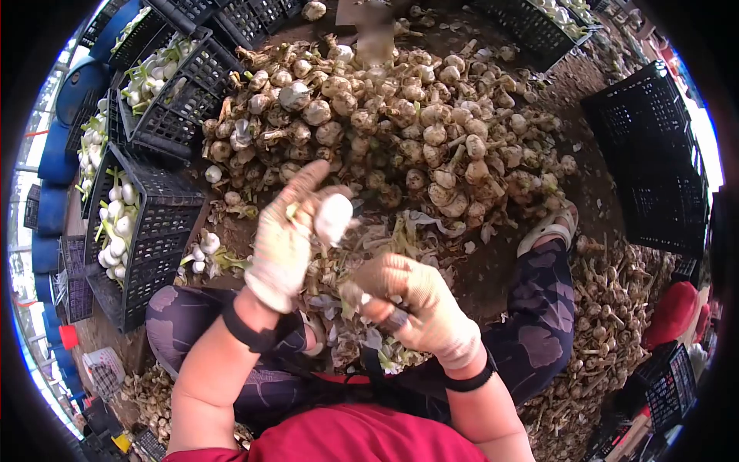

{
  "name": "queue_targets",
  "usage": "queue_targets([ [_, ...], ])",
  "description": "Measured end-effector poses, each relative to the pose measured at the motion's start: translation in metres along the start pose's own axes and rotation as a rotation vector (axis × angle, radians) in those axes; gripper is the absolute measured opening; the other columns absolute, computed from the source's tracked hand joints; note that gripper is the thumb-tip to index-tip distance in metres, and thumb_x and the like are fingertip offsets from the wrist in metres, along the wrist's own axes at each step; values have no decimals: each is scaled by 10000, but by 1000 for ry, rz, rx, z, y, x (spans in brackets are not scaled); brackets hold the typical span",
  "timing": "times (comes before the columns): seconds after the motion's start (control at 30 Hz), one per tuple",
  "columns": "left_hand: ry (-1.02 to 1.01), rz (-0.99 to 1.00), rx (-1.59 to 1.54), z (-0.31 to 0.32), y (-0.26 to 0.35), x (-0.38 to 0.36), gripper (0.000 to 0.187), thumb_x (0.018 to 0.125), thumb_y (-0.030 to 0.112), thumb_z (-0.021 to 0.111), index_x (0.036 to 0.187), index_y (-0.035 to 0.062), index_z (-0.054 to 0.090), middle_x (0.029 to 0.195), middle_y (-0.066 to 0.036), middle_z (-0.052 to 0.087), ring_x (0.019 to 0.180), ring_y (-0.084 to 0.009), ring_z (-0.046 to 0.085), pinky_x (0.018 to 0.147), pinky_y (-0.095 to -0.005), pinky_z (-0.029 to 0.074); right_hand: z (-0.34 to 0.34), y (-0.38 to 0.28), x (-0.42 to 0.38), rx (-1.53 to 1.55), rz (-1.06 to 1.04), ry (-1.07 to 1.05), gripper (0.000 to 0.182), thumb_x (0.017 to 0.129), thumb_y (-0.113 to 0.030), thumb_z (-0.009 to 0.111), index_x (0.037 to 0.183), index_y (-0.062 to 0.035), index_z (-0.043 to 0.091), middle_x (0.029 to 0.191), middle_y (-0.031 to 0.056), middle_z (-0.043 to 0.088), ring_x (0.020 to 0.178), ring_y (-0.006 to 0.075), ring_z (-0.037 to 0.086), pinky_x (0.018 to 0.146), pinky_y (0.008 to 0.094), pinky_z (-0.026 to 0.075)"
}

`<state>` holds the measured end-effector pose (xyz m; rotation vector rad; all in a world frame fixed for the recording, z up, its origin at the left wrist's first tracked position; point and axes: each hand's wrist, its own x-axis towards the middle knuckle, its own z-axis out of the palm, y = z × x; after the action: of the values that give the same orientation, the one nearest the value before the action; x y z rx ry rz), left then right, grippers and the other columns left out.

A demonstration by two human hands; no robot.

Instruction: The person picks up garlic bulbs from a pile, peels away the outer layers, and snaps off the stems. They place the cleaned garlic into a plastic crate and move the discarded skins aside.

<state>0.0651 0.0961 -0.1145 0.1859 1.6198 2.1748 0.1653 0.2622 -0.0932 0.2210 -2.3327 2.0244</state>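
Observation:
My left hand (286,235), in a pale work glove, holds a white, peeled-looking garlic bulb (334,219) at its fingers, with the index finger stretched out. Lower and to the right, my gloved right hand (412,302) is curled around a small dark object whose kind I cannot make out. Beyond both hands lies a large heap of dirty garlic bulbs (369,115). Loose skins and leaf scraps (346,266) cover the ground beneath the hands. A few clean white bulbs (202,252) lie to the left.
Black crates (165,208) of white garlic stand along the left. Another crate (539,35) is at the top right, and a large black crate (650,162) is on the right. More garlic (600,331) covers the ground at the right, beside my shoe (550,227).

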Motion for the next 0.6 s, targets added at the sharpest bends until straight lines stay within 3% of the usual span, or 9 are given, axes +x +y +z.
queue_targets([
  [0.1,168,-212,-313,-48,28,38,453,902,345,610,1202,19,516,1040,-178,627,921,-275,655,674,-354,607,1,-2,-6,151,127,-48,36,842,-66,610,860,-36,617,786,124,580,742,309,564,670,369,470],
  [0.17,193,53,-565,-107,64,76,291,934,173,523,1128,-44,529,1030,-242,607,921,-344,647,711,-394,617,0,9,-10,-50,239,6,89,855,-108,614,835,-23,601,764,131,559,752,324,560,674,394,464],
  [0.27,421,447,-695,-133,132,112,309,906,159,551,1119,-64,547,1034,-224,614,917,-308,643,810,-393,596,-1,11,-13,-247,232,-16,130,844,-152,639,845,-27,603,772,127,557,790,339,570,696,420,465],
  [0.33,314,312,-380,-150,104,150,267,910,191,556,1073,-19,588,1006,-155,635,839,-240,638,753,-369,581,-6,8,-12,-353,123,-133,182,811,-200,680,850,-38,607,816,134,559,819,350,575,718,439,466],
  [0.4,65,423,671,-72,29,141,126,888,174,589,957,84,644,923,-42,647,787,-169,617,661,-296,499,-1,10,-16,-163,317,14,196,764,-183,705,865,-46,609,873,133,558,814,354,575,719,436,475],
  [0.43,-129,35,422,-54,-2,148,168,865,134,613,1017,78,659,969,-56,659,808,-154,615,713,-286,498,-2,8,-13,-239,345,48,278,714,-79,689,969,-55,583,903,126,555,804,349,579,703,418,483],
  [0.47,-219,-177,553,-44,-53,153,264,851,138,611,1110,108,653,1081,-86,646,974,-184,616,830,-326,510,0,12,-12,-246,357,52,278,714,-79,689,969,-55,583,903,126,555,804,349,579,703,418,483],
  [0.53,-378,-8,1236,-14,-135,141,574,741,155,745,1276,102,545,1227,-149,571,1181,-315,527,995,-388,432,1,18,-12,-147,360,221,252,753,5,645,992,-27,571,898,105,574,717,223,580,657,300,484],
  [0.6,-492,-182,1415,8,-166,134,493,720,99,730,1192,162,602,1187,-183,552,1128,-382,526,950,-405,451,-15,17,-13,-194,418,93,390,685,112,557,1045,-36,553,863,113,570,708,262,582,669,310,488],
])
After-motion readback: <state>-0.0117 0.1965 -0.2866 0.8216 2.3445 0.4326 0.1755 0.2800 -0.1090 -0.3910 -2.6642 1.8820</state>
